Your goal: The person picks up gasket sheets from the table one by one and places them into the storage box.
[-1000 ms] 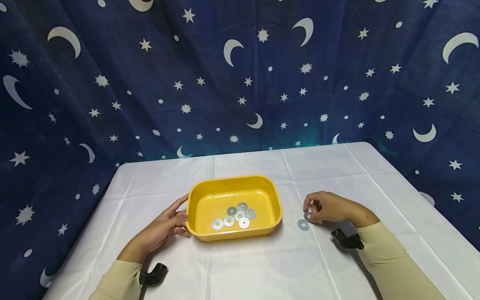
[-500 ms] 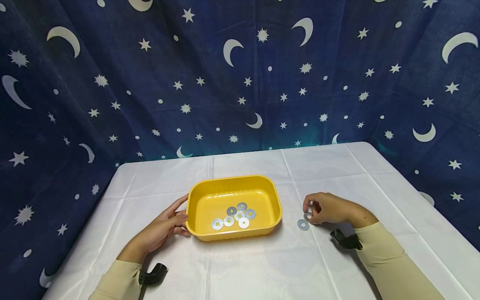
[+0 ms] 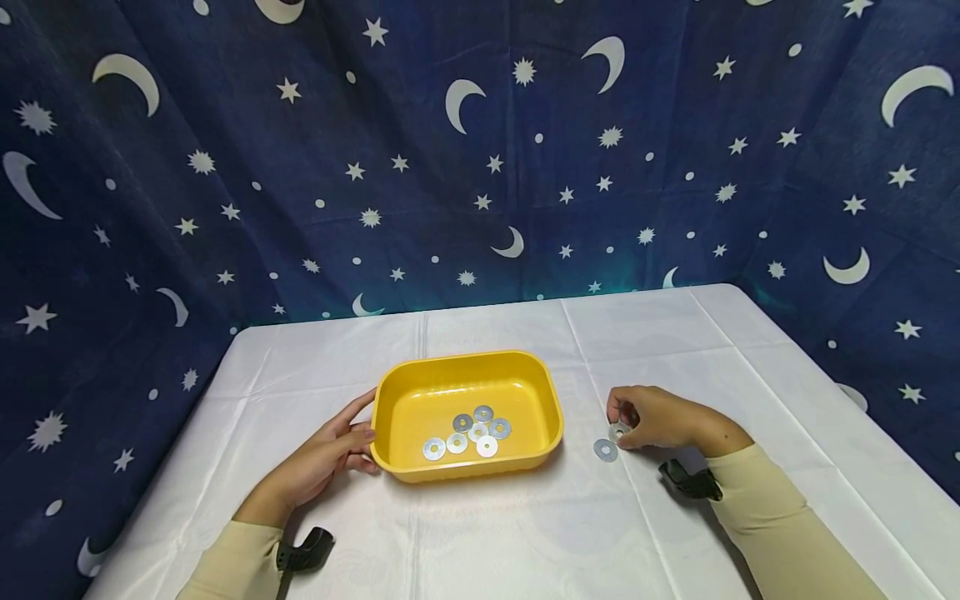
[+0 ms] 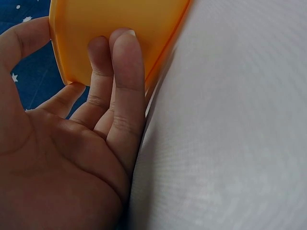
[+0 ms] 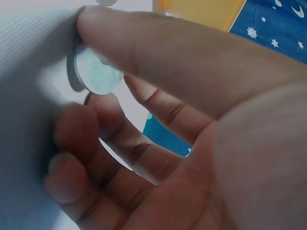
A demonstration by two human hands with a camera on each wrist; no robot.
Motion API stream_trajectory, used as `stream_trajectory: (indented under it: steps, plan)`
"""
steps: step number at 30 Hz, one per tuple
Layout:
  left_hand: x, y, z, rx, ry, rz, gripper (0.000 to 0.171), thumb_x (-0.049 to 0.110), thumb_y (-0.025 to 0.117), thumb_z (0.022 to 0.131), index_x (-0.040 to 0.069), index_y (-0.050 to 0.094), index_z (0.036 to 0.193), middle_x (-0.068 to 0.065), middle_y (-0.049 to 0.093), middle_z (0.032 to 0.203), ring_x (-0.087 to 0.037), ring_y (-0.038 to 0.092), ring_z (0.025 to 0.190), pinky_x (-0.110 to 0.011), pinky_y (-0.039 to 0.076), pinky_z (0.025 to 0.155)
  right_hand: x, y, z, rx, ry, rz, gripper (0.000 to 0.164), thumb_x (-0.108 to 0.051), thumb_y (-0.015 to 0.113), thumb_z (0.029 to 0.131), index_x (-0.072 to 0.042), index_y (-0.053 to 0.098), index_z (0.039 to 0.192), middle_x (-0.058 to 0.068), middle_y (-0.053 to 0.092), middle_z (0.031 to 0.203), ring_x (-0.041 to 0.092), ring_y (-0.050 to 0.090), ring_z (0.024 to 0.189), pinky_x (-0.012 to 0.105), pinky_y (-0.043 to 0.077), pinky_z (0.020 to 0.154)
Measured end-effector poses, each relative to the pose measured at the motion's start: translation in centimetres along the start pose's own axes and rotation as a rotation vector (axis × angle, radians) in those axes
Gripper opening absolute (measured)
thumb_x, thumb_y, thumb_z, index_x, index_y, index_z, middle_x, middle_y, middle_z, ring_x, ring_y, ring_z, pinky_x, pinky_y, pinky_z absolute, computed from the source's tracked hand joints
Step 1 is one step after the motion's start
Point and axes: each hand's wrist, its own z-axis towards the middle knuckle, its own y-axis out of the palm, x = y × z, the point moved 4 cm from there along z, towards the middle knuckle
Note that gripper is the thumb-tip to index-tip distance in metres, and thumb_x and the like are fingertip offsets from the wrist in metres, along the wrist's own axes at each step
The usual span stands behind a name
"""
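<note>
At the middle of the white-covered table sits a yellow plastic tub (image 3: 510,371), with several flat metal washers (image 3: 478,432) lying on its floor. My left hand (image 3: 315,458) touches the tub's left side, its fingertips resting along the outer wall and rim, as the left wrist view also shows. To the right of the tub, my right hand (image 3: 660,418) pinches a metal washer (image 5: 100,74) between thumb and fingertips, close to the cloth. In the right wrist view this washer stands tilted, partly hidden by the thumb. Another washer (image 3: 605,450) lies flat on the cloth just beside it.
White cloth (image 3: 480,542) with fold creases covers the table. A dark blue curtain (image 3: 420,217) with moons and stars hangs behind and at the sides. A black wrist device (image 3: 306,550) is strapped to my left arm, another black device (image 3: 690,481) to my right.
My right fingers have closed further on the washer, which now shows slightly more tilted beside the thumb. The left hand and the tub stay in place.
</note>
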Motion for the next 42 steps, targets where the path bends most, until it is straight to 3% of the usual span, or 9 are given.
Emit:
stream_trajectory:
  steps: [6,20,34,42]
  plan:
    - [-0.2,-0.1,0.2,0.019,-0.013,0.002,0.074,0.02,0.051,0.103,0.022,0.008,0.162,-0.03,0.045,0.145,-0.016,0.069,0.09,-0.029,0.061,0.081,-0.2,0.1,0.1,0.013,0.01,-0.003,0.023,-0.004,0.076,0.082,-0.013,0.057,0.092,0.001,0.052,0.079,0.016,0.051,0.076,0.026,0.043,0.062]
    - [-0.1,-0.2,0.1,0.03,-0.026,0.005,0.074,0.02,0.052,0.102,0.023,0.008,0.162,-0.03,0.045,0.145,-0.016,0.069,0.089,-0.029,0.061,0.08,-1.3,-0.5,0.0,0.039,-0.101,-0.006,0.018,0.004,0.065,0.086,-0.013,0.061,0.09,-0.001,0.053,0.077,0.015,0.051,0.073,0.022,0.042,0.06]
    - [-0.4,-0.2,0.2,0.031,-0.028,-0.002,0.074,0.021,0.052,0.102,0.024,0.008,0.162,-0.03,0.044,0.146,-0.016,0.068,0.089,-0.029,0.061,0.081,-3.8,-0.8,-0.6,0.199,-0.207,0.019,0.017,-0.001,0.067,0.091,-0.016,0.059,0.094,-0.002,0.062,0.083,0.012,0.056,0.077,0.022,0.05,0.066]
    - [-0.4,-0.1,0.4,0.033,-0.028,-0.002,0.076,0.022,0.054,0.101,0.024,0.009,0.162,-0.029,0.047,0.144,-0.016,0.068,0.089,-0.029,0.061,0.081,-6.6,-0.3,-0.3,0.292,-0.277,0.08,0.014,-0.004,0.066,0.094,-0.014,0.062,0.103,-0.002,0.064,0.086,0.011,0.057,0.079,0.024,0.053,0.071]
